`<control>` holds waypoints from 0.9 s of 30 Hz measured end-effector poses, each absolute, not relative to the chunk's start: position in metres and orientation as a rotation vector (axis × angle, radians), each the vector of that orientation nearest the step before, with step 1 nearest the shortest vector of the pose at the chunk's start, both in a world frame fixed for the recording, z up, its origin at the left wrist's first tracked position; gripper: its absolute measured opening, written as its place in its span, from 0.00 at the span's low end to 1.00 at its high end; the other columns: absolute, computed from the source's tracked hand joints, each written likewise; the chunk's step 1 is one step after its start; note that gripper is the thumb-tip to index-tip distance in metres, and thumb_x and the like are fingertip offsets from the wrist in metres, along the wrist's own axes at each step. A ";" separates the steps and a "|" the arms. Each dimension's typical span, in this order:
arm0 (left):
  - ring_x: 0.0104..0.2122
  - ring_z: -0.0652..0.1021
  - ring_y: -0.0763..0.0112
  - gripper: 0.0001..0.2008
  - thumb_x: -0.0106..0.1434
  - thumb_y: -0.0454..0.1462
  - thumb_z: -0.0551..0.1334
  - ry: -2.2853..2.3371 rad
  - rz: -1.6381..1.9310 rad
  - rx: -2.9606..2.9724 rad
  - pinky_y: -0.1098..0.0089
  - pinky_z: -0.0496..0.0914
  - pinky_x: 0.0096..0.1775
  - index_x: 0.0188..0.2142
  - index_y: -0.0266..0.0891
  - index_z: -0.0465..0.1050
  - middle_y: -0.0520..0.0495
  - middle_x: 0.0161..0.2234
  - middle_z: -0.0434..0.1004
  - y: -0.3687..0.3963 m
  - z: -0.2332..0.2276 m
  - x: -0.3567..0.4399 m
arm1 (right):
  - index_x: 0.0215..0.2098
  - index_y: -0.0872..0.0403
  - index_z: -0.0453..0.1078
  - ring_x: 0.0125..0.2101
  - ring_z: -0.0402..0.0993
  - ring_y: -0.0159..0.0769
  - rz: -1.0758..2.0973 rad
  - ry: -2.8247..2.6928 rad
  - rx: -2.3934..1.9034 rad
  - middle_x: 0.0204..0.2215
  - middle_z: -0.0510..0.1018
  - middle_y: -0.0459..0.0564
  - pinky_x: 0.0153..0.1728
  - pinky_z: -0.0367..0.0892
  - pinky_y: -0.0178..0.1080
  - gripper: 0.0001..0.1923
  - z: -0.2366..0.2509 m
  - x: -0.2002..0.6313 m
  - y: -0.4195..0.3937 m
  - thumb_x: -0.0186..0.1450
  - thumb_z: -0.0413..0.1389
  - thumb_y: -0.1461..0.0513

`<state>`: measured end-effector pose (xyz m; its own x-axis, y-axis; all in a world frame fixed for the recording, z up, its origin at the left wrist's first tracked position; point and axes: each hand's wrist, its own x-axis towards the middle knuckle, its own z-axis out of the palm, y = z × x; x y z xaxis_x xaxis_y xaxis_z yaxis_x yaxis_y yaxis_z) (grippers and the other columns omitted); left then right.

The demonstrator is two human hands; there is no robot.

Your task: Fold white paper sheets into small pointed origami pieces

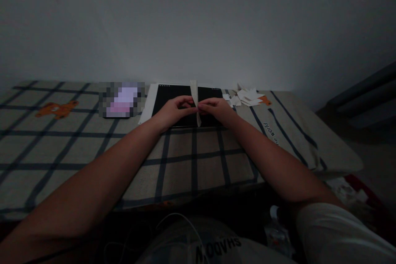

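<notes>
A thin whitish strip, seemingly folded paper (194, 90), stands nearly upright between my two hands. My left hand (176, 109) pinches it from the left with thumb and fingertips. From the other side, the fingertips of my right hand (216, 108) close on it at about the same height. Its lower end hangs below the fingers. Beneath both hands lies a flat black sheet or board (163, 95) with a white margin on its left. Just right of it sits a heap of white paper pieces (247, 97). Dim light hides the finer folds.
A checked cloth (182, 165) covers the table against a plain wall. To the left lies a phone with a lit, blurred screen (123, 99). Below the table edge are a plastic bottle (276, 231), a white cable (176, 214) and crumpled white material (346, 189).
</notes>
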<state>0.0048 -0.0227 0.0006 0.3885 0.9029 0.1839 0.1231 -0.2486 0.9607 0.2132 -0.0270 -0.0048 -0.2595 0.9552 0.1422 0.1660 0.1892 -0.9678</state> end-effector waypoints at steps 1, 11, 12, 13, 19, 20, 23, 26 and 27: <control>0.39 0.77 0.67 0.22 0.51 0.44 0.73 0.925 0.984 1.649 0.64 0.70 0.47 0.44 0.38 0.77 0.47 0.39 0.80 -0.023 0.001 0.005 | 0.35 0.52 0.80 0.33 0.76 0.34 1.146 -1.619 -1.093 0.33 0.83 0.48 0.40 0.73 0.40 0.15 -0.004 0.213 -0.027 0.58 0.66 0.51; 0.36 0.80 0.69 0.19 0.50 0.36 0.72 0.953 1.143 1.390 0.64 0.75 0.44 0.35 0.41 0.63 0.52 0.33 0.79 -0.024 0.003 0.009 | 0.30 0.53 0.73 0.28 0.71 0.31 1.090 -1.565 -1.109 0.27 0.77 0.45 0.34 0.68 0.38 0.16 -0.003 0.215 -0.026 0.57 0.66 0.49; 0.36 0.80 0.68 0.19 0.50 0.36 0.72 0.956 1.149 1.382 0.63 0.75 0.43 0.36 0.41 0.63 0.52 0.33 0.79 -0.025 0.004 0.008 | 0.30 0.52 0.72 0.28 0.71 0.31 1.101 -1.563 -1.115 0.26 0.77 0.45 0.34 0.69 0.38 0.16 -0.002 0.215 -0.026 0.57 0.65 0.49; 0.36 0.80 0.68 0.20 0.50 0.36 0.72 0.962 1.154 1.378 0.63 0.75 0.43 0.36 0.41 0.63 0.52 0.33 0.79 -0.025 0.004 0.008 | 0.30 0.52 0.72 0.28 0.71 0.31 1.107 -1.563 -1.121 0.25 0.76 0.44 0.34 0.69 0.38 0.16 -0.002 0.214 -0.027 0.57 0.65 0.49; 0.34 0.81 0.67 0.21 0.50 0.37 0.73 1.031 1.157 1.399 0.63 0.76 0.41 0.36 0.42 0.62 0.52 0.32 0.80 -0.025 0.003 0.007 | 0.30 0.52 0.71 0.27 0.72 0.32 1.115 -1.573 -1.137 0.24 0.77 0.45 0.34 0.70 0.39 0.14 0.000 0.213 -0.029 0.58 0.65 0.51; 0.33 0.81 0.67 0.21 0.50 0.37 0.73 1.038 1.157 1.405 0.64 0.76 0.40 0.37 0.42 0.63 0.52 0.31 0.80 -0.025 0.003 0.007 | 0.30 0.52 0.72 0.27 0.72 0.32 1.114 -1.573 -1.146 0.25 0.77 0.45 0.33 0.70 0.39 0.13 0.000 0.213 -0.029 0.58 0.65 0.52; 0.29 0.79 0.68 0.25 0.50 0.37 0.73 1.106 1.150 1.456 0.66 0.74 0.36 0.45 0.41 0.65 0.54 0.28 0.78 -0.022 0.000 0.006 | 0.30 0.52 0.73 0.26 0.73 0.33 1.066 -1.593 -1.223 0.24 0.77 0.46 0.32 0.69 0.39 0.13 -0.002 0.215 -0.027 0.59 0.64 0.52; 0.30 0.78 0.69 0.34 0.52 0.38 0.73 1.216 1.143 1.559 0.68 0.72 0.36 0.55 0.41 0.63 0.54 0.29 0.77 -0.018 -0.003 0.004 | 0.29 0.52 0.74 0.25 0.73 0.34 0.917 -1.678 -1.332 0.22 0.77 0.46 0.32 0.68 0.39 0.12 -0.003 0.218 -0.026 0.61 0.63 0.52; 0.32 0.78 0.69 0.36 0.52 0.39 0.73 1.258 1.147 1.617 0.67 0.72 0.37 0.58 0.41 0.62 0.52 0.32 0.78 -0.017 -0.004 0.003 | 0.28 0.52 0.74 0.26 0.73 0.34 0.838 -1.718 -1.366 0.22 0.78 0.46 0.33 0.68 0.40 0.12 -0.003 0.219 -0.025 0.61 0.63 0.53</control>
<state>0.0028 -0.0171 -0.0038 0.1055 0.9759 0.1908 0.2795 -0.2132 0.9362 0.2187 -0.0250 -0.0028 -0.1267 0.9778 0.1672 0.4701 0.2076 -0.8579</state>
